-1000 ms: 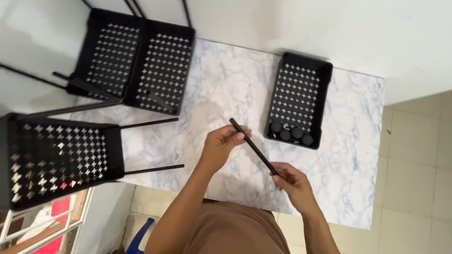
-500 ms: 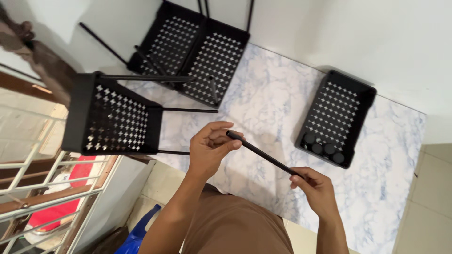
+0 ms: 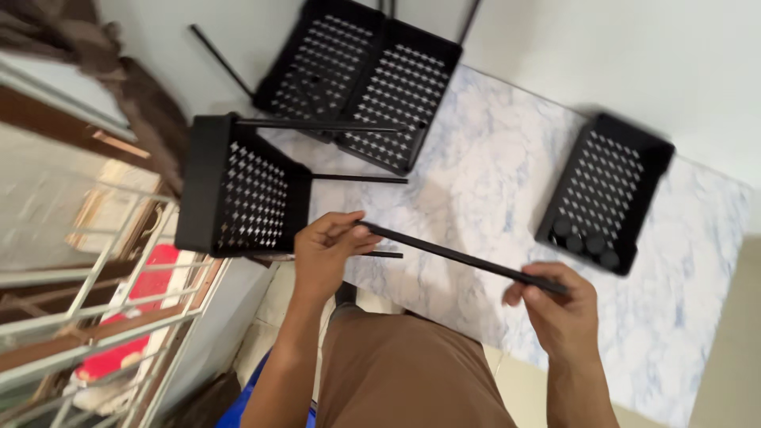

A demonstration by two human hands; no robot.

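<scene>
Head view, near to far: left hand (image 3: 326, 252) and right hand (image 3: 559, 309) each pinch one end of a thin black metal rod (image 3: 460, 257), its long axis running left-high to right-low above the white marbled tabletop (image 3: 491, 174); beyond lie black perforated trays (image 3: 604, 190).

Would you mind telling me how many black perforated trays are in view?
4. Two trays sit joined side by side at the far edge, one left, the other right; one tray overhangs the near-left table edge; one tray lies at right. None appears hidden.
</scene>
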